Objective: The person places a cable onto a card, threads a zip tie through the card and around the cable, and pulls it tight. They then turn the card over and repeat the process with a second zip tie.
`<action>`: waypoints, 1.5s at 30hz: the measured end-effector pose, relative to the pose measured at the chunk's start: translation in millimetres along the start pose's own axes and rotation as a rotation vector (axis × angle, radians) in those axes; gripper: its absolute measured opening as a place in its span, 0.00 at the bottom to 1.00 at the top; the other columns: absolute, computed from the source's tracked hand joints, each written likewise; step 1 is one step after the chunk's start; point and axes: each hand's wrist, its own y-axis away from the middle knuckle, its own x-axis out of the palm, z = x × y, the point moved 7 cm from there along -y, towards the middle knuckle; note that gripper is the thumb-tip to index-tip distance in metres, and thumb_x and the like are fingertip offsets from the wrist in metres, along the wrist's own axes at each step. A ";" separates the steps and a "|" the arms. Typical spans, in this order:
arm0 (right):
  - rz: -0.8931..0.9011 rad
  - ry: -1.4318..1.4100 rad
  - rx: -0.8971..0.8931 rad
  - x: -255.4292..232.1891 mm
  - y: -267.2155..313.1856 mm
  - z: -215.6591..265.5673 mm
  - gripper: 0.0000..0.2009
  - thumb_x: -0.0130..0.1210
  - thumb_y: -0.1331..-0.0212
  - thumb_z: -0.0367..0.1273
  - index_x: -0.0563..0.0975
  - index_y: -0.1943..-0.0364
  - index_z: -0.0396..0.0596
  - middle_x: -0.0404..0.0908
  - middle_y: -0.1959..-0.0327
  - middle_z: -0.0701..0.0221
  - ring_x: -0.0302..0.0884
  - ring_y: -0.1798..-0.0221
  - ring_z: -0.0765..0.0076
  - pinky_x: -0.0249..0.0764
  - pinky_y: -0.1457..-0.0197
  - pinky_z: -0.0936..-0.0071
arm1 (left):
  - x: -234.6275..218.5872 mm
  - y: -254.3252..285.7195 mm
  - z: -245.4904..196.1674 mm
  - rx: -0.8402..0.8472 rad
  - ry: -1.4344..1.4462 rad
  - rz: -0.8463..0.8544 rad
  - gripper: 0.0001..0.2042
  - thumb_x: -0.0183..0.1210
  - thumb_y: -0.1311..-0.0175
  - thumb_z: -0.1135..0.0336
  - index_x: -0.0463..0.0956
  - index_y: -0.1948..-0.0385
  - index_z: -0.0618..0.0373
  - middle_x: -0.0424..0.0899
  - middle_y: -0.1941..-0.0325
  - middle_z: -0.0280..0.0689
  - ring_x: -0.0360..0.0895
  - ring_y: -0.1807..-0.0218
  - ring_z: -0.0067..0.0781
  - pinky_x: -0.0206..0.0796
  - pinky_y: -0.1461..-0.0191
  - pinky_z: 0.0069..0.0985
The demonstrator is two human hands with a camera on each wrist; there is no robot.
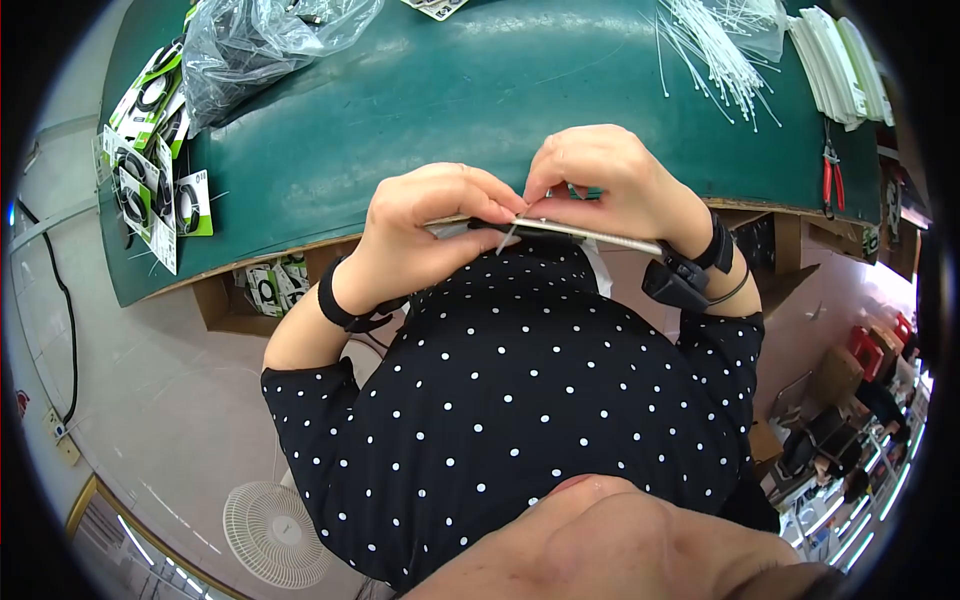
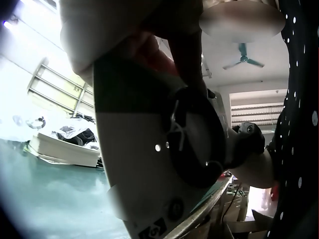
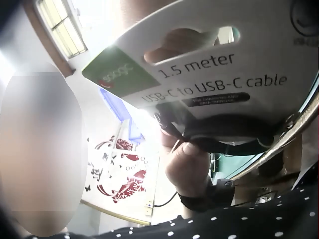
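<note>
Both hands hold one white packaging card (image 1: 570, 232) close to my chest, just in front of the green table's edge; the head view shows it edge-on. My left hand (image 1: 430, 225) grips its left part. My right hand (image 1: 600, 185) pinches its top edge, where a thin white tie (image 1: 507, 237) sticks out. In the left wrist view the card (image 2: 134, 174) carries a coiled black cable (image 2: 199, 144) crossed by a white tie (image 2: 177, 132). In the right wrist view the card (image 3: 224, 74) reads "USB-C to USB-C cable", and the left thumb (image 3: 187, 169) presses the cable (image 3: 224, 137).
The green table mat (image 1: 450, 100) holds several packed cable cards (image 1: 150, 160) at the left, a clear plastic bag (image 1: 260, 40), loose white zip ties (image 1: 710, 55), stacked white cards (image 1: 835, 65) and red pliers (image 1: 832, 170). A floor fan (image 1: 275, 535) stands below.
</note>
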 end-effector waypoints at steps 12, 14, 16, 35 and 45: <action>0.077 -0.251 0.159 5.0 0.4 -31.9 0.05 0.63 0.52 0.23 0.80 0.69 0.43 0.80 0.71 0.70 0.75 0.69 0.71 0.69 0.70 0.78 | -1.5 5.3 30.3 -0.377 0.570 -0.128 0.10 0.65 0.51 0.86 0.76 0.67 0.67 0.82 0.57 0.52 0.82 0.56 0.34 0.77 0.50 0.27; 0.028 -0.322 0.162 7.5 1.4 -35.8 0.05 0.62 0.50 0.24 0.80 0.69 0.42 0.80 0.70 0.70 0.75 0.68 0.73 0.70 0.67 0.78 | -2.7 6.7 29.0 -0.390 0.576 -0.142 0.10 0.65 0.50 0.86 0.76 0.67 0.67 0.82 0.57 0.52 0.82 0.56 0.34 0.77 0.50 0.27; 0.008 -0.355 0.160 5.9 0.6 -36.1 0.05 0.62 0.50 0.24 0.80 0.68 0.42 0.80 0.70 0.70 0.75 0.68 0.74 0.71 0.66 0.78 | -3.8 8.1 28.8 -0.416 0.591 -0.163 0.11 0.64 0.50 0.87 0.76 0.66 0.67 0.82 0.57 0.51 0.82 0.56 0.34 0.77 0.50 0.27; -0.427 -1.097 0.736 46.8 -5.0 -38.6 0.09 0.57 0.38 0.30 0.78 0.61 0.36 0.81 0.69 0.66 0.76 0.73 0.79 0.73 0.71 0.83 | -18.7 11.5 -21.1 0.364 -0.818 -0.595 0.09 0.62 0.55 0.81 0.79 0.70 0.61 0.86 0.63 0.39 0.84 0.65 0.35 0.73 0.65 0.24; -0.243 -1.022 0.750 62.8 7.3 -24.5 0.08 0.61 0.40 0.31 0.77 0.67 0.39 0.81 0.72 0.70 0.75 0.75 0.82 0.71 0.72 0.86 | -19.5 24.0 -16.1 0.375 -0.808 -0.609 0.08 0.62 0.54 0.81 0.78 0.71 0.61 0.85 0.63 0.39 0.84 0.66 0.37 0.72 0.67 0.24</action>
